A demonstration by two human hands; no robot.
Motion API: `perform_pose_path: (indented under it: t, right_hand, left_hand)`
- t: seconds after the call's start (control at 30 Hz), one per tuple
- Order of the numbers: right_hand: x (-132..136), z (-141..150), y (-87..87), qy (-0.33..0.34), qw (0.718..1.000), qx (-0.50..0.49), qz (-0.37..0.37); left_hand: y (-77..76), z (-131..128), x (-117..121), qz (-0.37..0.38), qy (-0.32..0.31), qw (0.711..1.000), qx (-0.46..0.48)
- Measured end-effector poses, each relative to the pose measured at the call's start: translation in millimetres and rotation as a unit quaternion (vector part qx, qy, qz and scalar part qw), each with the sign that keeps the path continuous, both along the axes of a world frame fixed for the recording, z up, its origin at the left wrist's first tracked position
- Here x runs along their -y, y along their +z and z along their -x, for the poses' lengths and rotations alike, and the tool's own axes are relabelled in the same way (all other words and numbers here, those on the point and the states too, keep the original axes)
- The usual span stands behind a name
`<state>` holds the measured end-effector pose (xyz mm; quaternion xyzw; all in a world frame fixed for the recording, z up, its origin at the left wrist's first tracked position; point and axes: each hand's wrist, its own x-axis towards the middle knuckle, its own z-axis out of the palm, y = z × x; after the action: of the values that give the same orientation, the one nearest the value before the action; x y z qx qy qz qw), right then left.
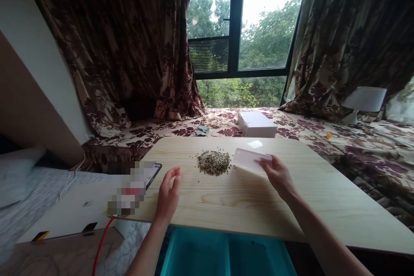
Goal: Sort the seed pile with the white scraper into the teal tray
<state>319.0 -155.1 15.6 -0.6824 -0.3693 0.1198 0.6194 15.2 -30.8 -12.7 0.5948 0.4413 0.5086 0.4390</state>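
A small heap of green-brown seeds [214, 162] lies on a pale wooden tabletop [246, 200]. My right hand [278, 176] grips a thin white flat card [249, 159] by its right end, its left edge close beside the heap. My left hand [168, 193] rests on the tabletop to the left of the heap, fingers loosely curled and apart, holding nothing.
A phone [149, 173] lies at the table's left end. Behind the table a white box [256, 123] and a white lamp [364, 100] stand on a floral-covered ledge under the window. A teal bin [226, 253] sits below the table's front edge.
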Motion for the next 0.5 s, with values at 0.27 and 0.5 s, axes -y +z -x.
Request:
perform_pose_path:
  t: [0.27,0.5]
  right_hand:
    - [1,4,-0.1,0.014,1.0,-0.027,0.007]
    - [10,9,0.6,0.031,0.999,-0.043,0.004]
  left_hand:
    - [1.1,0,1,0.005,-0.002,1.0,0.002]
    - [-3.4,0,-3,0.004,-0.005,1.0,0.007]
